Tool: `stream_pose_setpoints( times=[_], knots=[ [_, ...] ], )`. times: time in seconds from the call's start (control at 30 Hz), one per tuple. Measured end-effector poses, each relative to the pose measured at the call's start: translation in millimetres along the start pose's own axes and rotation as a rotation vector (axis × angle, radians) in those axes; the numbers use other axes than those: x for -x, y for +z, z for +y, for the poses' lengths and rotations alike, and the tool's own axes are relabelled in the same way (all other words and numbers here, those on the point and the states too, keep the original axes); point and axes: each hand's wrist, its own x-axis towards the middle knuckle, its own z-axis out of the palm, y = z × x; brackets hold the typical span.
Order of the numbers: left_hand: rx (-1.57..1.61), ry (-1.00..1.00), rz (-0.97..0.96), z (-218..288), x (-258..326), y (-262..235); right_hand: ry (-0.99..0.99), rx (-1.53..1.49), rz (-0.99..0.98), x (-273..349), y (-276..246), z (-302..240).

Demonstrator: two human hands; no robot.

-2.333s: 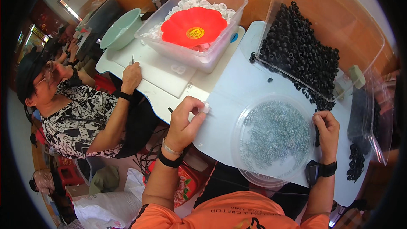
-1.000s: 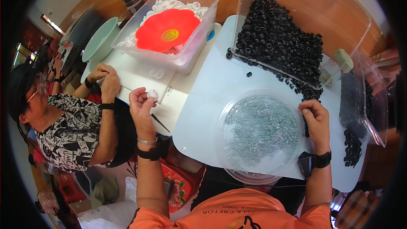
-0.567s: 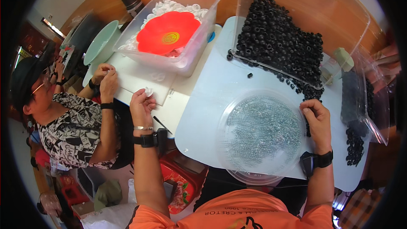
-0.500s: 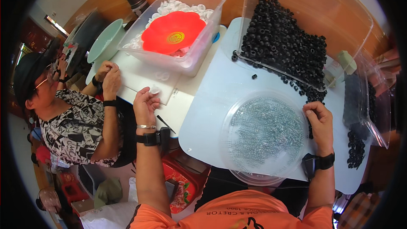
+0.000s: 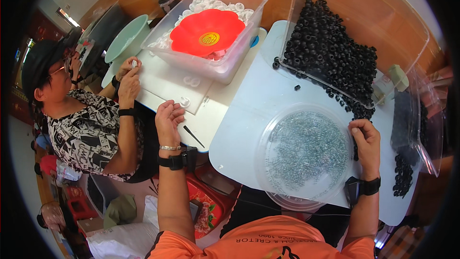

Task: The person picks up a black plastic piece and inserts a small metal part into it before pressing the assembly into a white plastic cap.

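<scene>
My left hand (image 5: 169, 121) is palm up over the edge of the white table, its fingers loosely bent and nothing visible in them. Just beyond its fingertips lies a small white ring-shaped piece (image 5: 185, 101) on a white board (image 5: 165, 82). A thin black stick (image 5: 193, 135) rests beside that hand. At the right rim of a round clear tray (image 5: 263, 163) full of tiny clear beads (image 5: 309, 153), my right hand (image 5: 366, 140) is closed, thumb against bent fingers. Whatever it holds is hidden. Small black beads (image 5: 362, 113) lie right behind it.
A tilted clear bin (image 5: 424, 43) spills black rings (image 5: 330, 48) onto the pale blue board (image 5: 235, 139). Farther left, a red flower-shaped dish (image 5: 191, 33) sits in a tub (image 5: 230, 73) of white pieces. A co-worker (image 5: 91, 129) at the left handles a small white piece near a green basin (image 5: 125, 43).
The view has shifted, so the scene sits farther right. My left hand has drawn back slightly from the white ring-shaped piece. My right hand stays by the tray's rim.
</scene>
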Motion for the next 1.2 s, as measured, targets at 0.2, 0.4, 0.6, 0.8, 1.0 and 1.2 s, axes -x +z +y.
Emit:
stream_pose_setpoints(
  times=[0.2,0.4,0.6,0.8,1.0,1.2],
  knots=[
    [-0.047,0.046,0.030,4,15,-9,0.032,-0.037,0.005,0,0,0],
    [-0.089,0.070,0.026,8,39,-12,0.002,-0.039,-0.009,-1,-1,3],
    [-0.125,0.066,0.028,-5,61,-17,0.003,-0.017,-0.012,1,-3,2],
    [-0.149,0.132,0.038,-10,70,-19,-0.022,-0.007,-0.001,2,-3,0],
    [-0.104,0.114,0.033,-6,71,-18,-0.009,-0.021,-0.001,2,-2,-1],
    [-0.208,0.242,0.029,-8,76,-15,-0.005,-0.026,0.005,2,-4,-3]
  ],
)
